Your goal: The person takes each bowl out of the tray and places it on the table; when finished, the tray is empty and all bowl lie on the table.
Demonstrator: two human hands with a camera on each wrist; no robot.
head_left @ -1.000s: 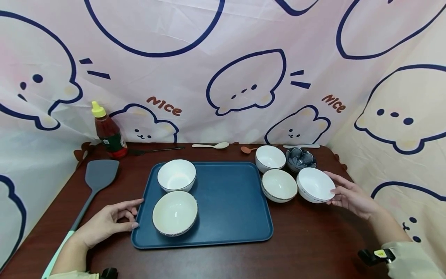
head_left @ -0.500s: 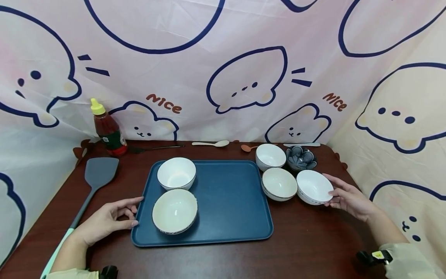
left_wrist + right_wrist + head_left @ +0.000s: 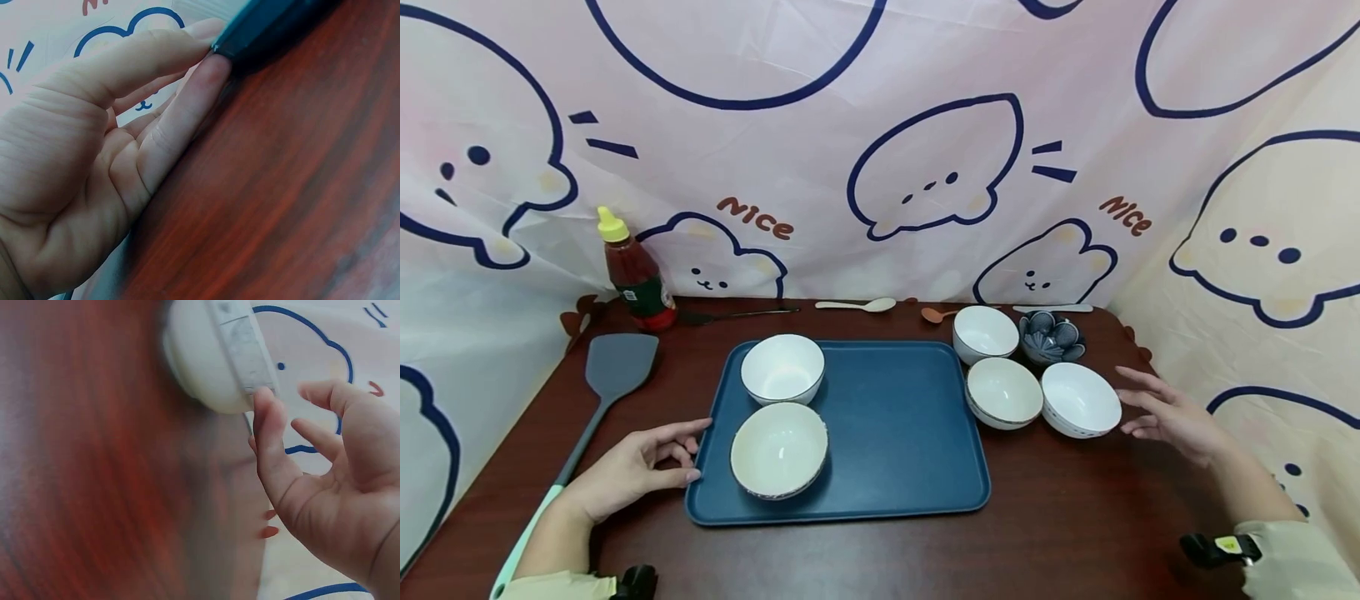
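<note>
Bowl (image 3: pixel 1080 400) nearest my right hand (image 3: pixel 1172 412) sits upright on the brown table (image 3: pixel 1075 517), at the right end of a small cluster just off the right edge of the blue tray (image 3: pixel 902 433). My right hand hovers beside it with the fingers spread and loose, holding nothing; in the wrist view one fingertip (image 3: pixel 265 403) looks very near the rim, but I cannot tell whether it touches. I judge the hand sits at the outer side because that is the open side of the bowl, the other sides being crowded by its neighbours.

Just left of it stands a second bowl (image 3: pixel 1003 392), with a third white bowl (image 3: pixel 984 333) behind and a small dark patterned dish (image 3: pixel 1050 337) at the back right.

My left hand (image 3: pixel 632 471) rests on the table at the tray's left edge, fingers straight and relaxed, fingertips (image 3: pixel 209 69) pressed against the rim, which I take as steadying the tray so it does not slide. Two bowls already stand on the tray's left part, one behind (image 3: pixel 782 368) and one in front (image 3: pixel 779 450), leaving the right part bare.

A grey spatula (image 3: pixel 602 392) lies left of my left hand, and a sauce bottle (image 3: pixel 636 279) stands at the back left.
</note>
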